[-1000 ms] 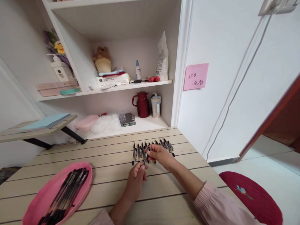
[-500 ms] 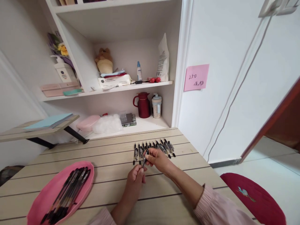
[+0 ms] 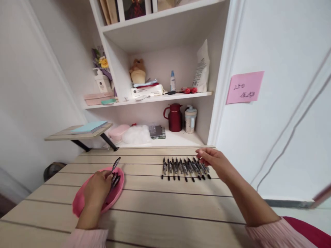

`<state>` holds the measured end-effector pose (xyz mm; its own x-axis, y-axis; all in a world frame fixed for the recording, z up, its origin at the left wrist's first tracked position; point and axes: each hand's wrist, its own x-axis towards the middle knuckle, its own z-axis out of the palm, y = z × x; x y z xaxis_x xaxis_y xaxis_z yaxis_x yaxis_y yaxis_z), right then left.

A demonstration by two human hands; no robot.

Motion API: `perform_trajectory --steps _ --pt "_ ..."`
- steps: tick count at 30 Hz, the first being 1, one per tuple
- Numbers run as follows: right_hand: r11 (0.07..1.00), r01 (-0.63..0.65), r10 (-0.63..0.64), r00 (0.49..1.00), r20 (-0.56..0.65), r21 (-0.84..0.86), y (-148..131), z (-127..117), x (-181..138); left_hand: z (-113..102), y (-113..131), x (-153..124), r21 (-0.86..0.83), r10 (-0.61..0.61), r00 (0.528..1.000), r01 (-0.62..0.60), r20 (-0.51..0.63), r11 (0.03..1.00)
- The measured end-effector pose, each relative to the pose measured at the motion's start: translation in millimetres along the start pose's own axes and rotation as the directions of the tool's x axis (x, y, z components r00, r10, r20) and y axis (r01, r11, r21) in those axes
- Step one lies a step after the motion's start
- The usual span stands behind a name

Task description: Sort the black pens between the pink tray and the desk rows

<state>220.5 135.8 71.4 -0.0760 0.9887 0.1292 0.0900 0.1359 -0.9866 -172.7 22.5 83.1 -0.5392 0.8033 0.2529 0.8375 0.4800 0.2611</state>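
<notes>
A pink oval dish [image 3: 79,201] lies at the left of the table with several dark pens [image 3: 115,181] in it, partly hidden by my left hand. My left hand [image 3: 97,189] is over the dish, fingers closed on a black pen [image 3: 116,163] whose end sticks up past them. Several black-and-clear pens [image 3: 176,167] lie side by side in a row on the table. Above the row's right end is my right hand [image 3: 213,161], thumb and index finger apart; I see nothing held. Its fingers hide the tops of the last pens.
The wooden slatted table [image 3: 155,203] meets a white shelf unit at the back. On its lower shelf stand a red jug [image 3: 175,118], a cup [image 3: 190,120] and a white plastic bag [image 3: 137,134]. A small raised stand [image 3: 60,135] with blue paper is at the left.
My hands, together on a pen before, are now apart. The left has gone to the dish and grips a pen; the right has moved to the row's right end. The view has shifted.
</notes>
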Motion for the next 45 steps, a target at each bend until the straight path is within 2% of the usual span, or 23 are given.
perform_trajectory --steps 3,8,10,13,15,16,17,19,21,24,26,29,32,36,38,39,41,42,44,45 --pt "1.0 -0.008 0.008 1.0 -0.018 -0.013 3 -1 1 -1 -26 -2 0.125 -0.091 0.989 0.076 0.114 0.989" --pt "0.999 -0.02 0.021 1.0 0.001 -0.031 8 1 2 4 -33 -3 0.184 -0.135 0.981 0.108 0.142 0.977" --pt "0.998 -0.013 0.011 1.0 -0.023 -0.065 9 -4 5 4 -33 -1 0.18 -0.118 0.985 0.095 0.123 0.979" --pt "0.988 0.005 -0.02 0.995 -0.095 -0.153 12 -16 11 3 -29 3 0.138 0.007 1.0 -0.01 0.021 0.99" --pt "0.962 0.005 -0.046 0.988 -0.147 -0.274 16 -25 17 4 -18 4 0.063 0.117 0.991 -0.114 -0.059 0.992" --pt "0.922 -0.012 -0.053 0.986 -0.157 -0.387 19 -29 19 5 -8 4 0.005 0.169 0.982 -0.169 -0.087 0.986" --pt "0.854 -0.043 -0.048 0.986 -0.16 -0.519 23 -32 21 7 4 2 -0.064 0.219 0.97 -0.227 -0.108 0.972" --pt "0.649 -0.124 0.006 0.987 -0.158 -0.75 31 -36 24 12 34 -6 -0.223 0.331 0.936 -0.35 -0.118 0.91" --pt "0.518 -0.191 0.068 0.981 -0.183 -0.834 40 -36 24 21 67 -19 -0.354 0.444 0.893 -0.441 -0.077 0.825" --pt "0.461 -0.243 0.131 0.97 -0.205 -0.854 55 -31 22 39 108 -47 -0.442 0.577 0.817 -0.525 -0.021 0.728" --pt "0.437 -0.25 0.172 0.966 -0.192 -0.864 62 -27 21 53 124 -64 -0.474 0.649 0.761 -0.572 -0.003 0.669" --pt "0.42 -0.241 0.217 0.963 -0.161 -0.875 67 -22 20 69 132 -81 -0.507 0.705 0.708 -0.598 0.029 0.621" --pt "0.412 -0.236 0.242 0.96 -0.145 -0.88 66 -22 21 77 129 -85 -0.55 0.724 0.688 -0.587 0.049 0.594" --pt "0.421 -0.245 0.257 0.956 -0.144 -0.873 56 -27 22 81 125 -82 -0.645 0.69 0.722 -0.505 0.048 0.574" --pt "0.439 -0.241 0.25 0.958 -0.141 -0.866 45 -30 22 84 128 -81 -0.73 0.649 0.757 -0.403 0.074 0.553" --pt "0.452 -0.235 0.243 0.961 -0.135 -0.86 39 -30 22 85 130 -81 -0.782 0.613 0.782 -0.312 0.111 0.539" --pt "0.485 -0.21 0.227 0.968 -0.109 -0.849 26 -24 18 86 139 -82 -0.882 0.521 0.818 -0.038 0.242 0.47" --pt "0.515 -0.187 0.223 0.972 -0.08 -0.837 20 -18 14 86 145 -83 -0.908 0.478 0.816 0.127 0.325 0.4" --pt "0.595 -0.123 0.22 0.975 0.014 -0.794 9 2 3 83 156 -85 -0.886 0.43 0.776 0.423 0.461 0.187" --pt "0.698 -0.069 0.225 0.966 0.127 -0.713 4 15 -5 82 162 -86 -0.845 0.442 0.742 0.531 0.504 0.072"
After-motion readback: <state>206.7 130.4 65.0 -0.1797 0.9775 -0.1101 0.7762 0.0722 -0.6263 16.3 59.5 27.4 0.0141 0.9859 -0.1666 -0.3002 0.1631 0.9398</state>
